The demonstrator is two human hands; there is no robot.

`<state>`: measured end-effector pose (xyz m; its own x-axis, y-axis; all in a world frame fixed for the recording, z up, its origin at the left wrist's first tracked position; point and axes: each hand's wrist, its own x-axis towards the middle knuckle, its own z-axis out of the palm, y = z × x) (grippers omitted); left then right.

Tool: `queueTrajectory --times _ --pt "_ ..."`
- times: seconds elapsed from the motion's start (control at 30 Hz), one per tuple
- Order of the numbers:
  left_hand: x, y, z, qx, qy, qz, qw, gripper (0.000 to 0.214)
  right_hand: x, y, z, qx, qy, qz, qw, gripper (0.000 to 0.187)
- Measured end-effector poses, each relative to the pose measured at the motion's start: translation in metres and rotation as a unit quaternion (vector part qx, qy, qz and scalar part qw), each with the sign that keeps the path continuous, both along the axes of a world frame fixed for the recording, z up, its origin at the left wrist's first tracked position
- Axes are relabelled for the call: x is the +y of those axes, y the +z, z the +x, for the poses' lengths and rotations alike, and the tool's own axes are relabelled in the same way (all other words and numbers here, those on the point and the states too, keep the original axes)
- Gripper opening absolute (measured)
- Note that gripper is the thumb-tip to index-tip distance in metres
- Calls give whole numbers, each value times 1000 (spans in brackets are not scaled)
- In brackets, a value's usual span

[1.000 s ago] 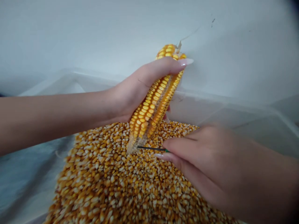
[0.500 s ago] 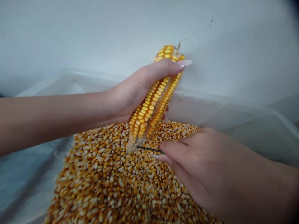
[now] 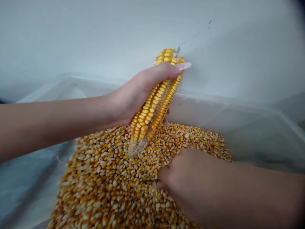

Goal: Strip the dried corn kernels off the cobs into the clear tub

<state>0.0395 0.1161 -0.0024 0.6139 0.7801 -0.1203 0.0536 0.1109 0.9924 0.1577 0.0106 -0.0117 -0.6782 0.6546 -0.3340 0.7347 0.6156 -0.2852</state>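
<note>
My left hand (image 3: pixel 147 79) is wrapped round a yellow ear of corn (image 3: pixel 149 113), its thumb across the upper part. The ear leans, with its bare pale tip low over the loose kernels and a dry wisp at its top end. A stripped groove runs lengthwise between the rows of kernels. Closed in a pinch, my right hand (image 3: pixel 190 181) grips a thin dark metal pick (image 3: pixel 151 180). The pick lies apart from the ear, below its tip and just above the kernels. Its handle is hidden in the fingers, and motion blurs this hand.
A heap of loose corn kernels (image 3: pixel 114 190) fills much of a translucent plastic bin (image 3: pixel 202 105). The bin's far wall runs behind the ear, against a pale wall (image 3: pixel 95 38). Bluish, see-through bin side (image 3: pixel 30 178) shows at the left.
My right hand has drawn the pick off the ear's tip and moved down, towards me. The left hand still grips the ear, which sits almost the same, slightly left in view.
</note>
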Motion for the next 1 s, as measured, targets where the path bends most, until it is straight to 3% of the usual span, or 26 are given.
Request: queueTrajectory --times 0.07,0.2,0.47,1.0 --pt "0 0 0 -5 -6 2 1000 42 1 7 3 -24 10 2 1000 6" --pt "0 0 1 6 -18 6 1000 44 4 20 12 0 -34 59 998 11" --pt "0 -1 0 16 -23 2 1000 45 0 16 14 20 -54 92 994 17" --pt "0 0 1 5 -8 3 1000 42 2 20 13 22 -74 60 995 17"
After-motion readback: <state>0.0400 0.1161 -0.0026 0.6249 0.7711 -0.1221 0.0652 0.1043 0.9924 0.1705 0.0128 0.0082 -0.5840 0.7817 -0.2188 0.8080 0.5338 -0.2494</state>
